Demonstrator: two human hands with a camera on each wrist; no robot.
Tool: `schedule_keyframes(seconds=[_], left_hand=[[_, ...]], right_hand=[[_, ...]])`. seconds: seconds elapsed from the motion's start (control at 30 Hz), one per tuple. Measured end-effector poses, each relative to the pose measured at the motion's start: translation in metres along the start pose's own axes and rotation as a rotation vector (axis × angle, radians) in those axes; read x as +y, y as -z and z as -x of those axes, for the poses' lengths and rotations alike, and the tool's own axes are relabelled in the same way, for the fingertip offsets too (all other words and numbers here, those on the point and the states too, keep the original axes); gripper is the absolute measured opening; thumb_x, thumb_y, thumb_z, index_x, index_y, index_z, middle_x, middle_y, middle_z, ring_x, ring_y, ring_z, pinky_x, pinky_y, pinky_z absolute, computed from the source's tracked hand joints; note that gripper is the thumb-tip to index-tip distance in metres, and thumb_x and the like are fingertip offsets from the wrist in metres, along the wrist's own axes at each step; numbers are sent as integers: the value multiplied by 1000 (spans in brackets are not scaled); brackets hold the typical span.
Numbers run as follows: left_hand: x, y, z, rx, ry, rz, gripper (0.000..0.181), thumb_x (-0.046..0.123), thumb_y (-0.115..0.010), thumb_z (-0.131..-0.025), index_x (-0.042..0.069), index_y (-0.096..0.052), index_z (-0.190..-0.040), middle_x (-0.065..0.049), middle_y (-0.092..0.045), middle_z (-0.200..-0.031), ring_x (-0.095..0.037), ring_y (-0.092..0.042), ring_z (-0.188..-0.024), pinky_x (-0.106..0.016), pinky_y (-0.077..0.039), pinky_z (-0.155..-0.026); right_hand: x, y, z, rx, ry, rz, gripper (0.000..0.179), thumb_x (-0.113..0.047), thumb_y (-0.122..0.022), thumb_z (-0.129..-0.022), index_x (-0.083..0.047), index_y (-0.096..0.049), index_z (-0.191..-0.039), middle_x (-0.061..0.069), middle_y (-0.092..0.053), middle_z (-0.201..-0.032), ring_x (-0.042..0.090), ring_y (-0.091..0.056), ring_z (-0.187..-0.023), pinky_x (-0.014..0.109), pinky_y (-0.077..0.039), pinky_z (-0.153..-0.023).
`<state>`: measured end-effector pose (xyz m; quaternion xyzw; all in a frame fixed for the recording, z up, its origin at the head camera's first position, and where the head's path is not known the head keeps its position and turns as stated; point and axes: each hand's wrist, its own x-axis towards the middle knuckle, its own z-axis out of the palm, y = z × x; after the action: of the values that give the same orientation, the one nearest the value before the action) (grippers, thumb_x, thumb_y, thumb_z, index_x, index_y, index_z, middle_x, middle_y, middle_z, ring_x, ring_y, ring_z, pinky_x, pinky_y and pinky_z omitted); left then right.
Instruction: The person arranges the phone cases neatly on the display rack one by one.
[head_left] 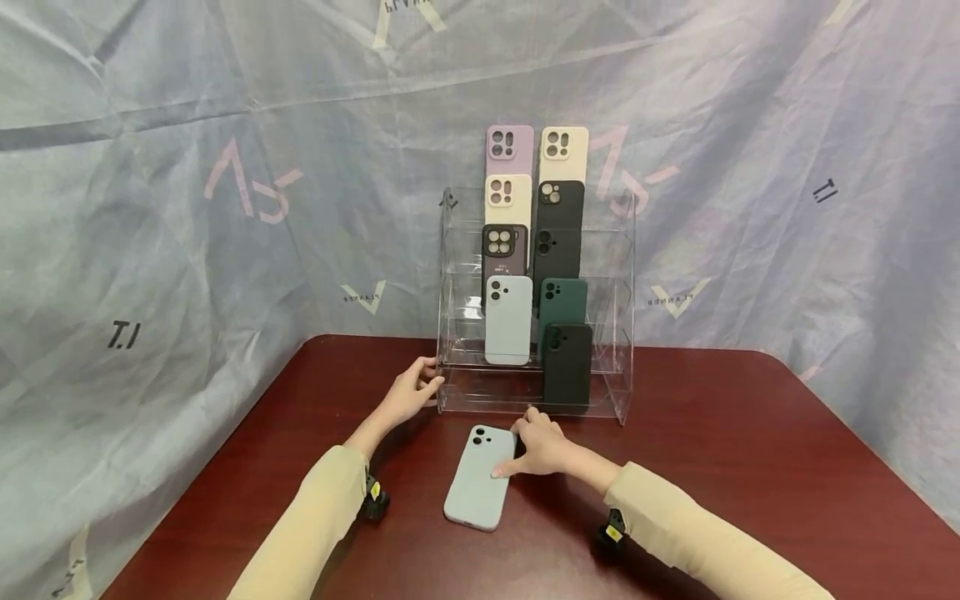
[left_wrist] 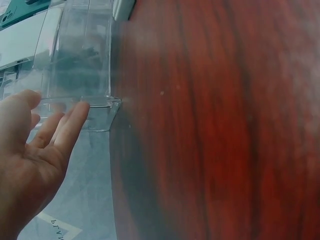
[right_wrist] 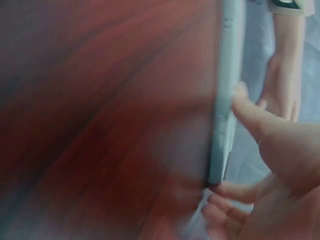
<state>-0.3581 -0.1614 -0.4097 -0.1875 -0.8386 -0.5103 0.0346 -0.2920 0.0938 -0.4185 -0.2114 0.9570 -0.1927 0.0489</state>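
Observation:
On the table in front of the stand lies a pale blue phone case [head_left: 480, 479], its two dark camera holes toward the stand. My right hand [head_left: 542, 444] holds it by the upper right part, the thumb [right_wrist: 248, 111] on its back and the index finger at its end edge. At the left side of the clear tiered stand [head_left: 611, 407] is my left hand [head_left: 407, 390], its fingers [left_wrist: 75, 122] loosely extended against the stand's side. Another pale blue phone case [head_left: 509, 321] leans in the stand's left column.
In the stand, phone cases rise in two columns: a lilac one [head_left: 510, 150] and a cream one [head_left: 573, 162] at the top, a green one [head_left: 567, 302] and a black one [head_left: 567, 367] lower right. Behind the dark red table [head_left: 720, 467] hangs a grey cloth [head_left: 360, 150].

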Motion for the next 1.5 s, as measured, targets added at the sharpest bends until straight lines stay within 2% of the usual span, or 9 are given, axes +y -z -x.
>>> schedule_keyframes(seconds=[0.13,0.27,0.37,0.47,0.67,0.87,1.13,1.3,1.5], left_hand=[[-10,-4,-6,-11,24,-6,42,14,-52,-97,2,-41,-135,-20,-51,-117,-19,-58,-83,-33,-59,-74],[-7,-5,-7,-17,17,-4,41,14,-52,-97,3,-42,-135,-20,-51,-116,-21,-59,-84,-33,-59,-74],[-6,-6,-8,-13,11,2,40,14,-52,-97,3,-42,-134,-20,-52,-116,-22,-59,-85,-33,-59,-74],[-6,-5,-9,-9,5,6,40,14,-52,-97,3,-42,-134,-21,-52,-116,-26,-59,-87,-34,-59,-74],[-5,-2,-10,-4,4,16,40,14,-52,-97,3,-42,-134,-22,-51,-117,-32,-59,-90,-38,-59,-76],[-6,0,-9,2,16,7,41,14,-52,-97,4,-42,-135,-21,-51,-117,-30,-59,-90,-33,-59,-75],[-8,0,-7,5,20,12,41,14,-52,-97,3,-42,-135,-21,-52,-114,-30,-60,-89,-33,-60,-73],[-8,-1,-6,6,27,11,41,14,-52,-97,3,-42,-135,-21,-53,-115,-29,-60,-88,-33,-60,-73],[-9,-1,-4,-4,36,9,41,16,-52,-97,4,-42,-136,-21,-52,-116,-30,-60,-91,-33,-59,-74]], right_hand=[[-4,5,3,-53,-29,-92,59,-42,-85,-65,-3,-58,-99,5,-46,-91,19,-41,-83,31,-32,-69],[-1,16,6,-81,-26,-284,52,-26,-86,-67,-2,-53,-99,5,-57,-88,15,-52,-80,28,-42,-70],[4,28,5,-55,2,-420,44,-16,-82,-72,1,-53,-100,7,-62,-83,13,-59,-72,29,-53,-64],[10,42,4,-9,37,-525,32,-11,-75,-80,3,-56,-101,10,-61,-84,15,-62,-69,36,-58,-67],[16,77,-2,110,110,-699,23,-7,-64,-88,4,-59,-107,16,-60,-94,17,-65,-79,42,-59,-76],[17,107,-13,331,176,-688,24,-10,-63,-90,2,-59,-110,21,-60,-100,26,-65,-87,36,-59,-77],[17,120,-32,496,167,-672,25,-14,-62,-91,-2,-61,-113,18,-60,-104,29,-63,-92,36,-57,-82],[20,111,-45,555,161,-630,22,-14,-63,-91,-4,-64,-110,15,-63,-102,28,-65,-89,30,-58,-77],[24,97,-56,531,119,-626,22,-12,-63,-90,-4,-67,-110,17,-65,-101,29,-67,-87,27,-59,-74]])
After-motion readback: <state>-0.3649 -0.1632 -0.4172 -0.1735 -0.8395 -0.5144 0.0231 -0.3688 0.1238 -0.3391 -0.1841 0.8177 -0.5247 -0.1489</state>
